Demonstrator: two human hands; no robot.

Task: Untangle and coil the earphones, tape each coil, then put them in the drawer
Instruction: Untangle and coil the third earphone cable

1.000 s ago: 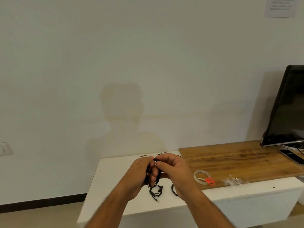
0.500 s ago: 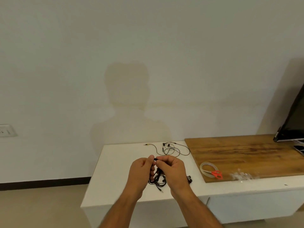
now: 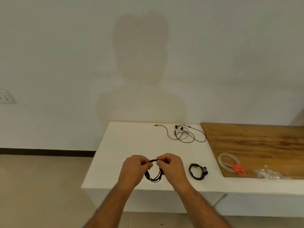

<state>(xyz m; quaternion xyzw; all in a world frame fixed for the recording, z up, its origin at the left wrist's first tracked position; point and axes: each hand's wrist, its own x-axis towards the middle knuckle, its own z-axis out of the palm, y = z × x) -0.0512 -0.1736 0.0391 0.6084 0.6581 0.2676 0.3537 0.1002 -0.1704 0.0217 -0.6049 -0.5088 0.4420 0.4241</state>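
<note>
My left hand [image 3: 135,168] and my right hand [image 3: 171,167] both pinch the top of a black coiled earphone [image 3: 153,176], held just above the white cabinet top [image 3: 131,145]. The coil hangs between the two hands. A second black coiled earphone [image 3: 198,172] lies flat on the cabinet to the right of my right hand. An uncoiled black earphone [image 3: 184,134] with a loose cable lies spread near the back wall. A roll of clear tape [image 3: 227,160] rests on the wooden board with red-handled scissors [image 3: 238,168] on it.
The wooden board [image 3: 255,145] covers the cabinet's right part. Crumpled clear plastic bits [image 3: 269,174] lie near its front edge. The cabinet's left edge drops to the floor. A wall socket [image 3: 6,96] sits at the far left.
The view has tilted down and moved closer. My hands came lower toward the front edge, still holding the coil. The monitor at the right is out of view.
</note>
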